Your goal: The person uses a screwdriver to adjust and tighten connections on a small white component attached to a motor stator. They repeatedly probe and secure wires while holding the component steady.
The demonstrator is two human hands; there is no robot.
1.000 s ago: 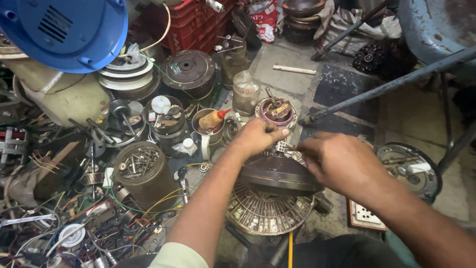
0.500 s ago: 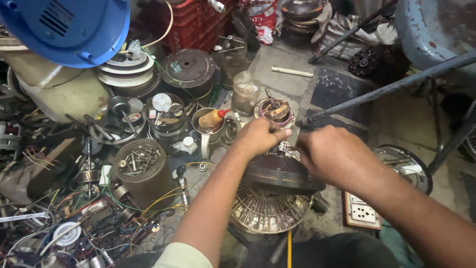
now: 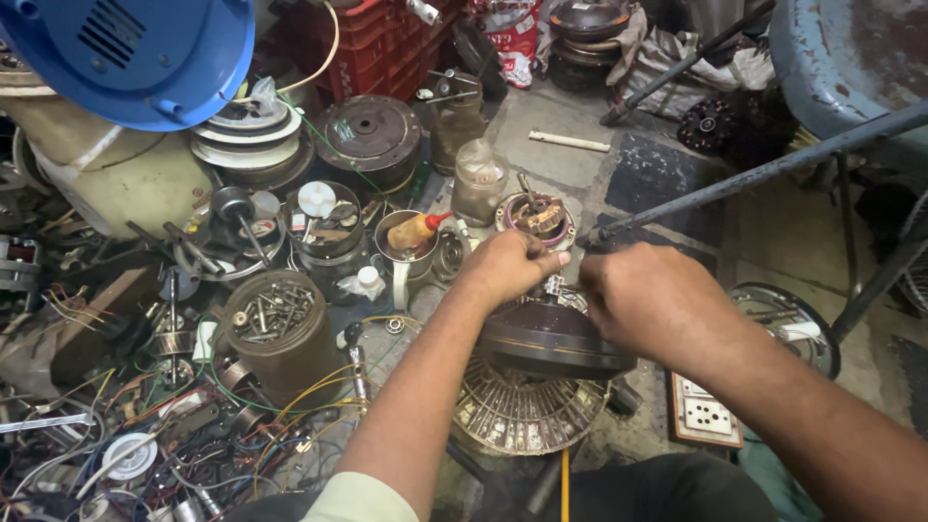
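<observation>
At frame centre, the left hand [image 3: 510, 266] and right hand [image 3: 646, 302] both close fingers over the dark motor housing [image 3: 551, 340], beside a tin of screws [image 3: 274, 319].

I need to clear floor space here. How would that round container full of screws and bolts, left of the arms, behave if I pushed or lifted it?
The round container is filled to the rim with metal screws, so it is probably heavy for its size. It looks squat and wide, so it would likely slide rather than tip. Wires lie around its base and might snag a push. Tilting it would probably spill screws.
</observation>
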